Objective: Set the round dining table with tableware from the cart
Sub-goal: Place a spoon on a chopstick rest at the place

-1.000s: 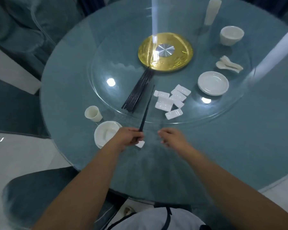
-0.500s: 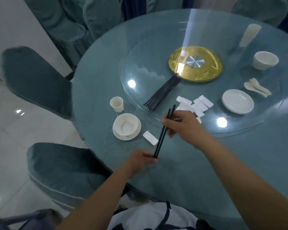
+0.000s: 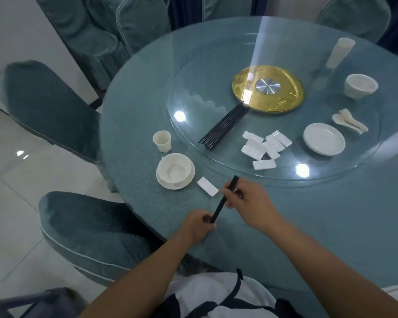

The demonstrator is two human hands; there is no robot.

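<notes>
- Both hands held a pair of black chopsticks point(image 3: 224, 199) above the near edge of the round bench point(image 3: 331, 226).
- The left hand point(image 3: 197, 227) had its fingers closed around the lower end of the chopsticks.
- The right hand point(image 3: 251, 199) pinched them nearer the upper end, its fingers closed on the sticks.
- The chopsticks slanted from lower left to upper right, their top end pointing toward the glass turntable point(image 3: 193, 92).
- A small white chopstick rest point(image 3: 207, 186) lay on the bench just left of the chopsticks, apart from them.
- Left of the rest sat a white bowl point(image 3: 174, 168) on a saucer point(image 3: 164, 183), with something white inside it that I could not make out.
- A small white cup point(image 3: 162, 141) stood upright just beyond the bowl.
- On the turntable lay a bundle of black chopsticks point(image 3: 224, 126), one end touching a gold disc point(image 3: 268, 90) at the centre.
- A loose heap of white chopstick rests point(image 3: 263, 146) lay to the right of that bundle.
- Further right sat a white plate point(image 3: 324, 139), a few white spoons point(image 3: 349, 121), another white bowl point(image 3: 360, 86) and a tall stack of white cups point(image 3: 339, 52) lying tilted.
- Teal-covered chairs point(image 3: 90, 228) stood around the bench.
</notes>
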